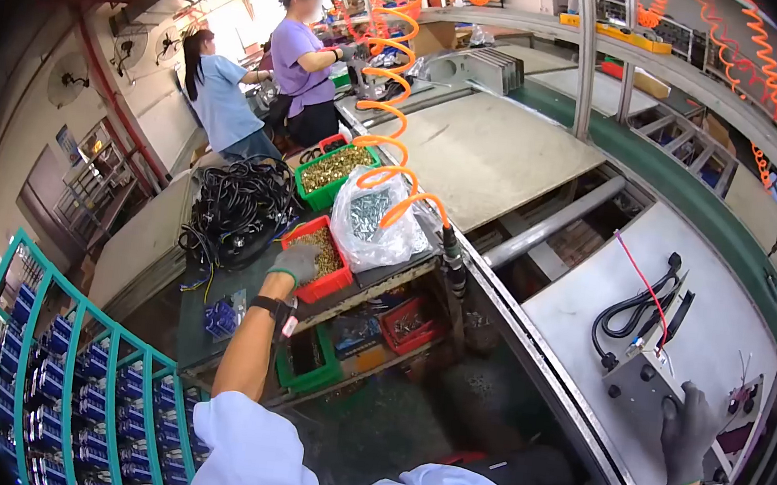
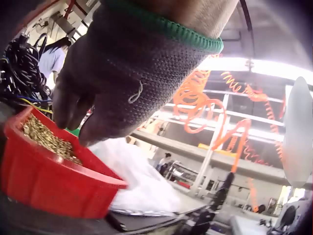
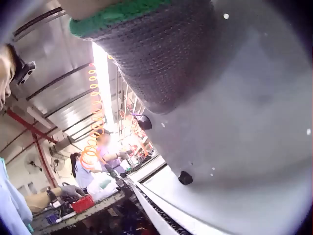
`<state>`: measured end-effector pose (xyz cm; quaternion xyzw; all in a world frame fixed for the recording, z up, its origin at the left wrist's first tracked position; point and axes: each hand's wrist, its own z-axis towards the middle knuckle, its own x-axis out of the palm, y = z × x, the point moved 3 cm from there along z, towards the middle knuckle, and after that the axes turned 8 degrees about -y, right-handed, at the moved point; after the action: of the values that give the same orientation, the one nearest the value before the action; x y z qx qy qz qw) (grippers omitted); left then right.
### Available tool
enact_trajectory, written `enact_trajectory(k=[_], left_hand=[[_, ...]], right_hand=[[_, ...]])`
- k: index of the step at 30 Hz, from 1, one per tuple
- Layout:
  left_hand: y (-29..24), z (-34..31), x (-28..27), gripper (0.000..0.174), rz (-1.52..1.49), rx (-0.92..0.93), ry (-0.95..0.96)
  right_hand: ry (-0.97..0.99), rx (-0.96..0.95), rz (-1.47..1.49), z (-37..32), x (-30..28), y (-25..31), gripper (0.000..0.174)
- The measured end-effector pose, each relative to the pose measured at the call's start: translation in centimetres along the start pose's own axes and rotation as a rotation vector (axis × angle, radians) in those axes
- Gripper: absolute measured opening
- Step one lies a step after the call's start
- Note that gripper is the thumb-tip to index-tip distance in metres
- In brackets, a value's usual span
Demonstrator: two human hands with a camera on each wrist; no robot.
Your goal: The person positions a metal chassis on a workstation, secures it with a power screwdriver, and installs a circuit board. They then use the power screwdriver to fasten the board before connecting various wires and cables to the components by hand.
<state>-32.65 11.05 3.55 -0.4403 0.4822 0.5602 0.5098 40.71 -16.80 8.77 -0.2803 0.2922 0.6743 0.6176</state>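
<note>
Grey-gloved L hand (image 1: 296, 263) reaches, fingers down, over red bin (image 2: 54, 182) of brass-coloured fasteners (image 2: 46, 138), prob. the pick-up step; whether any are held can't be told. R hand (image 1: 688, 433) lies on grey metal housing (image 1: 640, 392) atop white bench (image 1: 580, 310), closure unclear; next move likely calls for a small pinch, lifted clear.

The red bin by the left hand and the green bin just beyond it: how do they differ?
The red bin has the gloved left hand at it; the green bin has no hand at it. The red bin stands nearer the camera wearer, the green bin farther away. Their colours differ too. Both the red and green bins are open-topped and hold many small brass-coloured parts.
</note>
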Motion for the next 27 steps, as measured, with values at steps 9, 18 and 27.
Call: enact_trajectory(k=[9,18,27], left_hand=[[0.2,0.6,1.4,0.016,-0.096,-0.029,-0.196],[-0.3,0.1,0.2,0.019,-0.125,-0.05,-0.184],[0.5,2.5,2.7,0.021,0.055,0.063,-0.058]], right_hand=[[-0.002,0.028,-0.03,-0.5,0.3,-0.7,0.036],[0.017,0.055,-0.058,-0.6,0.1,-0.8,0.038],[-0.033,0.022,-0.095,-0.8,0.5,-0.6,0.042]])
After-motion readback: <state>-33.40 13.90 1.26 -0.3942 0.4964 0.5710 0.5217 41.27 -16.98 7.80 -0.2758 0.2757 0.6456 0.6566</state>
